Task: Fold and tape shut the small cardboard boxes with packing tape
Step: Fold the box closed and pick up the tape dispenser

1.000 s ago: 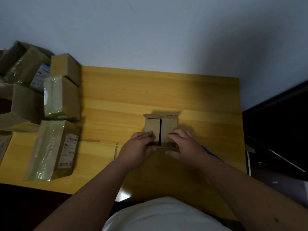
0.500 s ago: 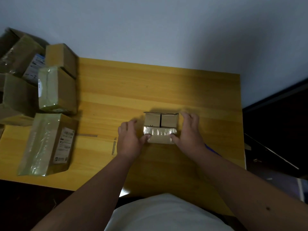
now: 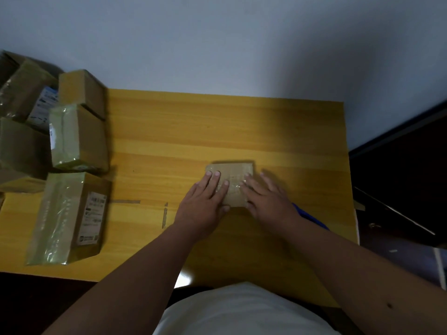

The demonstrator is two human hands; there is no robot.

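Box (image 3: 231, 175) lies flat on the table (image 3: 193, 131) under both hands: left hand (image 3: 203, 204) and right hand (image 3: 268, 201) press it with straight fingers.

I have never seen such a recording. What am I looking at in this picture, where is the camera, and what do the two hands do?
No machine here: a person works with bare hands. The camera sits on the person's head, looking down. The left hand and right hand lie flat, fingers straight, pressing on a small cardboard box with shiny tape over it. Neither hand has a grip around anything. The box rests on a yellow wooden table. At the table's left edge stand several taped parcels.
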